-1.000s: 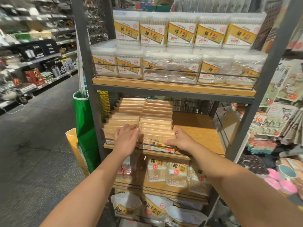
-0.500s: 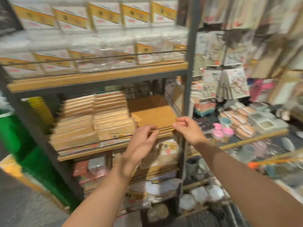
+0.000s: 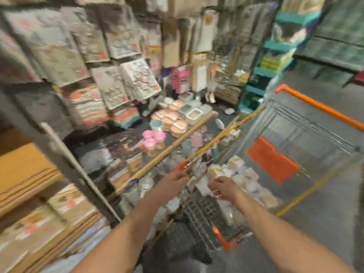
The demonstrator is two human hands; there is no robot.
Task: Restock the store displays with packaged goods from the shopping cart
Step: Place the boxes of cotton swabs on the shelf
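— Though the view is blurred, where are the pale wrapped packaged goods (image 3: 236,174)?
— Heaped in the wire shopping cart with orange trim (image 3: 319,107).
— And the hands?
— Left hand (image 3: 173,181) and right hand (image 3: 224,187) hover above the packs, fingers loosely curled, holding nothing.

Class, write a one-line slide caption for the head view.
Both hands, left and right, reach empty over the orange-trimmed shopping cart toward the packaged goods inside, beside the store shelves.
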